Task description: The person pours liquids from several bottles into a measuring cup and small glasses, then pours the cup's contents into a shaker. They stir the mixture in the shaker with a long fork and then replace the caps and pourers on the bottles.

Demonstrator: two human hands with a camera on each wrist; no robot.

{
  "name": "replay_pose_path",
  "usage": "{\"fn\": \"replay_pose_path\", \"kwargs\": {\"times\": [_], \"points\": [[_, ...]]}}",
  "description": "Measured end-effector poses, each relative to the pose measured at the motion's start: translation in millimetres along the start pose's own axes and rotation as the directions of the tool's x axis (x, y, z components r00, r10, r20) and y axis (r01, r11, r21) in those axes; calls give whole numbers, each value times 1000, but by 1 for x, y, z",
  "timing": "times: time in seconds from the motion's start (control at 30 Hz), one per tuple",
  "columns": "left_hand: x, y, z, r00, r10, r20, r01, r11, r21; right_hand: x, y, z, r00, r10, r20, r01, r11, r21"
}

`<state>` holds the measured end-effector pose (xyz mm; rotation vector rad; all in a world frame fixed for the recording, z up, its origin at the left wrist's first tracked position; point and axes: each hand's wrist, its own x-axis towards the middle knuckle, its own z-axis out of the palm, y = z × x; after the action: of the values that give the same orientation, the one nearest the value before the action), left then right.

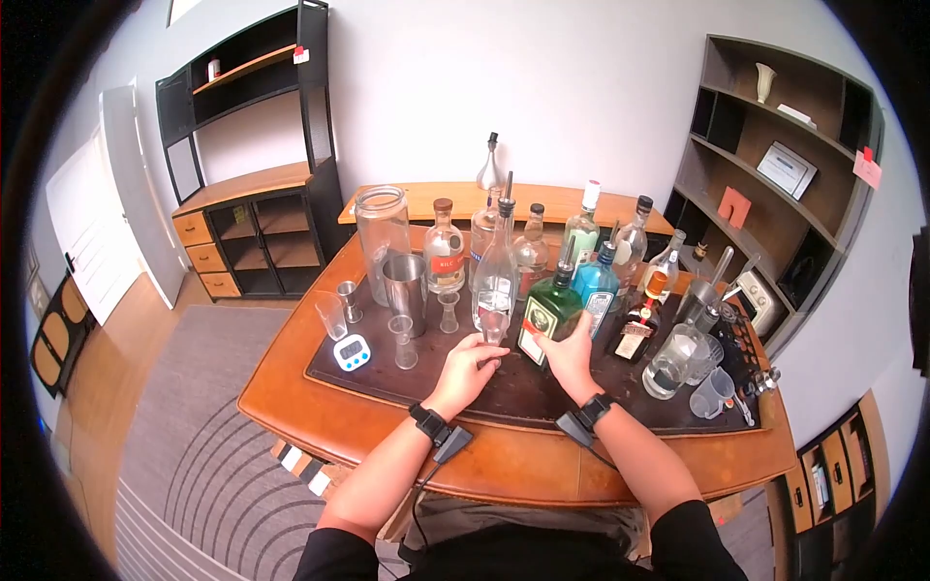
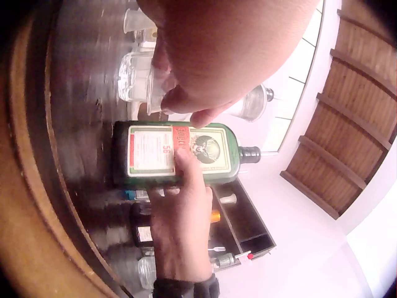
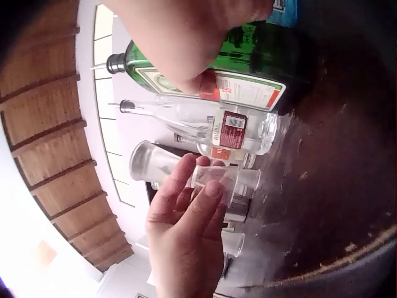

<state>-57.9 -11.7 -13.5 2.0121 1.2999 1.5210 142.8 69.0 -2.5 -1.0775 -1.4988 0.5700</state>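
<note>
My left hand pinches a small clear jigger between thumb and fingers, also seen as the clear jigger in the right wrist view. My right hand grips a green liquor bottle from its right side, thumb across the orange band of the label. The bottle is roughly upright, its base close to the dark mat, with a pour spout at its neck. Just behind the jigger stands a tall clear bottle with a spout. A blue bottle stands right behind my right hand.
A metal shaker tin, clear hourglass jiggers, a white timer and a large glass jar stand left. More bottles line the back. On the right are an orange-capped dark bottle, a glass mixing vessel and a plastic jug.
</note>
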Motion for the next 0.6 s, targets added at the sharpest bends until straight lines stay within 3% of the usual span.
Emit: {"fn": "replay_pose_path", "kwargs": {"times": [0.13, 0.3, 0.37, 0.43, 0.5, 0.57, 0.6], "points": [[0, 1, -1, 1000, -7, -7, 7, 1000, 4, 25, 27, 30, 985, -112, -128, 101, 991, -92], [-1, -4, 2, 1000, 18, -4, -18, 1000, 13, 40, 29, 48, 985, -14, -173, -3, 995, -101], [-1, -7, 1, 1000, 9, -2, -9, 1000, 8, 42, 30, 49, 983, -108, -151, 85, 984, -156], [-2, -2, -1, 1000, -24, 17, 24, 1000, -1, 35, 28, 31, 993, -85, -84, 70, 984, -165], [-1, 2, -1, 998, -58, 38, 58, 998, -19, 16, 31, 1, 962, -70, 263, 119, 977, -179], [-1, 3, -1, 997, -62, 41, 62, 998, -6, -12, 47, -29, 900, 132, 414, -51, 978, -202], [-2, 2, 0, 997, -62, 42, 63, 998, -8, -24, 44, -49, 887, 122, 445, -43, 982, -184]]}}
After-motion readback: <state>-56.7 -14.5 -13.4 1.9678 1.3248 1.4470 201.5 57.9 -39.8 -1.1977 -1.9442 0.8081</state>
